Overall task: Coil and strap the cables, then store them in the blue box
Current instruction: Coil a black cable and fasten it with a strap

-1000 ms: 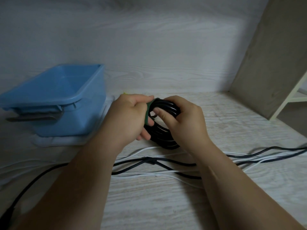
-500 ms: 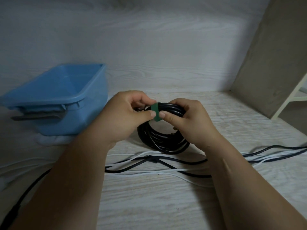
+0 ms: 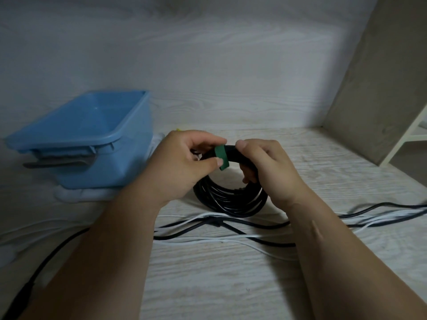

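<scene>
**Ana:** Head view first, and it is the only one. Coil of black round cable [image 3: 231,197] stands nearly upright above the pale wood-grain tabletop [image 3: 231,285], with a green fabric strap [image 3: 221,157] wrapped over its top.

**Ben:** Hands?

**Ana:** The left hand [image 3: 182,165] is curled, thumb and forefinger pinching the strap's end. The right hand [image 3: 268,167] is closed round the top of the coil just beside the strap, fingers through the loop.

**Ben:** What could spoil it?

**Ana:** My guess: if the strap's tail isn't pressed down firmly, it may peel back and the turns spring apart. The lower loops already look loose and fanned, so a slack wrap could let them slide out.

**Ben:** And the box?

**Ana:** The blue rectangular plastic box [image 3: 138,125] sits open, left of the hands, near but apart; nothing shows inside it from here. Carrying the coil over by one side could pull it into an oval.

**Ben:** Anything else?

**Ana:** Loose black cables [image 3: 369,207] and thin white cables [image 3: 231,239] lie crossed on the table under the forearms. A forearm could drag them, or they could snag the coil's bottom when it lifts.
</scene>
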